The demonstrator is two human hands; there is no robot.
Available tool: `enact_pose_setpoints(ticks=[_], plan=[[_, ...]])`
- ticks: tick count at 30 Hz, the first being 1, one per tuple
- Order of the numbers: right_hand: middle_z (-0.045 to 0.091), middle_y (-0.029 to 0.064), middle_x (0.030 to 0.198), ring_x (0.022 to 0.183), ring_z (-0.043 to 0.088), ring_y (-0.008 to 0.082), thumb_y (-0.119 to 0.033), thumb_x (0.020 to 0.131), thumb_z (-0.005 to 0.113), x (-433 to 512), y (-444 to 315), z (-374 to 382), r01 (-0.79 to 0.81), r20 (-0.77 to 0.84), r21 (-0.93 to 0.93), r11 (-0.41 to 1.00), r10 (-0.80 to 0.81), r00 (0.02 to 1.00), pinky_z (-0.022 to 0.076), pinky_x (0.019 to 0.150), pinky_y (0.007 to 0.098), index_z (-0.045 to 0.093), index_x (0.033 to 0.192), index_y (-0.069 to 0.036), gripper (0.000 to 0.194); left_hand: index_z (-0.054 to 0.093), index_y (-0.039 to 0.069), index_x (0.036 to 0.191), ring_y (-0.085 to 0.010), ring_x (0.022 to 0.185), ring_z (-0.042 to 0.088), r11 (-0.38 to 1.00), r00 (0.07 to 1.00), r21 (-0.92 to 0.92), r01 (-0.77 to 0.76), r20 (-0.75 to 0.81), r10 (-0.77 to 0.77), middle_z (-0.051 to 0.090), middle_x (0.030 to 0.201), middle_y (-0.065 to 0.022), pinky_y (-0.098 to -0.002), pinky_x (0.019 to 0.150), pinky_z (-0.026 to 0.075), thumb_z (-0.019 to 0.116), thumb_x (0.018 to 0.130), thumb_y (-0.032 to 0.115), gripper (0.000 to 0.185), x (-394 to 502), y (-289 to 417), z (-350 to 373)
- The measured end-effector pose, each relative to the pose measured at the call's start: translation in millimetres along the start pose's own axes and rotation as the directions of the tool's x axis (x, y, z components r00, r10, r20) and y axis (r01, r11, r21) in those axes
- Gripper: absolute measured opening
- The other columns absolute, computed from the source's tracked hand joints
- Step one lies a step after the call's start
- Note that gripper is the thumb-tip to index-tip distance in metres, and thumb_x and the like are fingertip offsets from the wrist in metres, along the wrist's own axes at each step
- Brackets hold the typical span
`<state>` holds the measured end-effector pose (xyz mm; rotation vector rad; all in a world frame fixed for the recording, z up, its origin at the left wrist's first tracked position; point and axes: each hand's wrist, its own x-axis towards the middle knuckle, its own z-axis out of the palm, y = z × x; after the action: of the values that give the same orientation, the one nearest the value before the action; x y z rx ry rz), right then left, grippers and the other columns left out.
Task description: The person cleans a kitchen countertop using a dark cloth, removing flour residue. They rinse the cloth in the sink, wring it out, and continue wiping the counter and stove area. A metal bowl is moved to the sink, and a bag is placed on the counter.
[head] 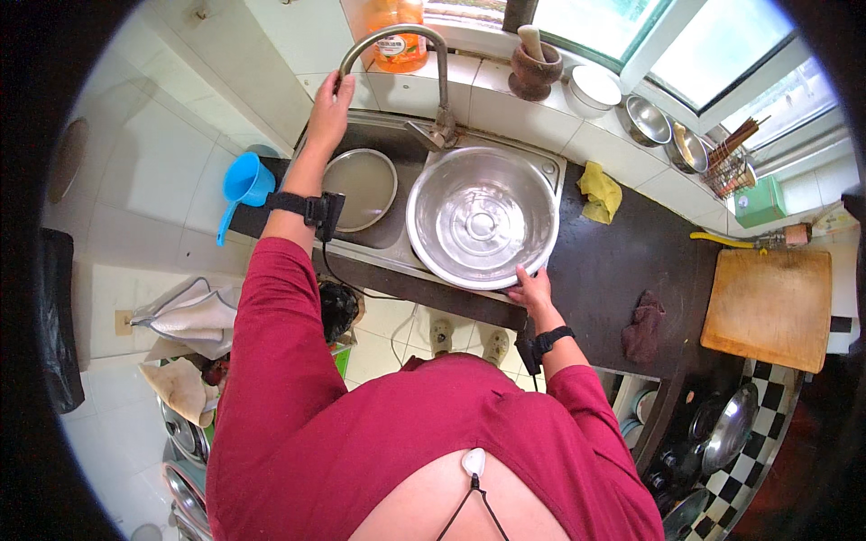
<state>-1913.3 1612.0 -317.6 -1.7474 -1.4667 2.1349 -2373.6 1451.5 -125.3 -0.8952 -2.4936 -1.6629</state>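
My left hand [331, 105] grips the outlet end of the curved metal faucet [443, 74], over the left sink basin. Below that arm, a round metal basin [360, 182] holding cloudy liquid sits in the sink [413, 145]. A large stainless steel basin [484, 216] stands over the right part of the sink; its inside is shiny, with a little water perhaps at the bottom. My right hand [532, 289] holds its near rim, thumb at the edge and fingers mostly hidden underneath.
A blue plastic dipper [248, 181] lies left of the sink. On the dark countertop [588, 270] are a yellow cloth [599, 193] and a dark red cloth [643, 328]. A wooden cutting board [766, 308] is at right. The ledge bears an orange bottle [399, 51], a mortar with pestle [534, 67] and bowls [594, 89].
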Motion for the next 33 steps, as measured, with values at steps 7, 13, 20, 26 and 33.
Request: enact_pose_setpoints(ticks=[7,13,20,26,33], plan=[[0.063,0.0105,0.104,0.084,0.069,0.0213,-0.028,0.097,0.063,-41.2,13.3,-56.5,0.089,-0.103,0.131,0.987,-0.076,0.992,0.0573,0.063,0.0300,0.043,0.136,-0.011,0.047,0.058,-0.002,0.121,-0.0266,0.096,0.059,0.987,0.994,0.123,-0.104,0.023,0.102,0.059,0.107,-0.0156,-0.0377,0.087,0.047,0.052,0.099,0.045,0.052,-89.5,78.3,24.0],[0.066,0.0056,0.099,0.083,0.068,0.0158,-0.020,0.098,0.060,-100.4,64.7,-123.5,0.169,-0.185,0.266,0.949,-0.121,0.975,0.0561,0.065,0.0276,0.059,0.119,-0.009,0.024,0.048,-0.006,0.137,-0.0261,0.106,0.059,0.979,0.945,-0.142,-0.149,0.271,0.183,0.056,0.119,-0.0175,-0.0350,0.095,0.046,0.052,0.099,0.050,0.068,-114.8,137.7,107.0],[0.068,0.0022,0.087,0.081,0.068,0.0142,-0.021,0.095,0.066,-147.6,104.9,-186.8,0.223,-0.307,0.170,0.960,-0.163,0.938,0.0555,0.068,0.0286,0.064,0.095,-0.008,0.013,0.052,-0.004,0.135,-0.0314,0.124,0.053,0.990,0.946,0.137,-0.041,0.324,-0.006,0.052,0.138,-0.0224,-0.0375,0.105,0.040,0.052,0.098,0.043,0.060,-64.2,40.8,104.8],[0.068,0.0057,0.081,0.076,0.069,0.0165,-0.039,0.100,0.055,-200.8,160.7,-229.6,0.165,-0.558,0.224,0.961,-0.013,0.830,0.0545,0.063,0.0287,0.062,0.085,-0.005,0.037,0.041,-0.003,0.142,-0.0395,0.137,0.039,0.834,0.893,0.543,-0.102,0.419,-0.164,0.042,0.145,-0.0270,-0.0435,0.114,0.031,0.062,0.089,0.046,0.075,-46.0,-80.1,101.9],[0.070,0.0077,0.084,0.075,0.069,0.0163,-0.040,0.100,0.053,-317.9,261.2,-171.5,0.247,-0.809,0.400,0.883,0.213,0.547,0.0530,0.060,0.0268,0.067,0.088,-0.004,0.040,0.042,-0.008,0.139,-0.0415,0.130,0.047,0.922,0.879,0.367,-0.124,0.471,-0.069,0.049,0.139,-0.0301,-0.0427,0.108,0.037,0.060,0.092,0.036,0.067,-8.6,-159.2,126.4]])
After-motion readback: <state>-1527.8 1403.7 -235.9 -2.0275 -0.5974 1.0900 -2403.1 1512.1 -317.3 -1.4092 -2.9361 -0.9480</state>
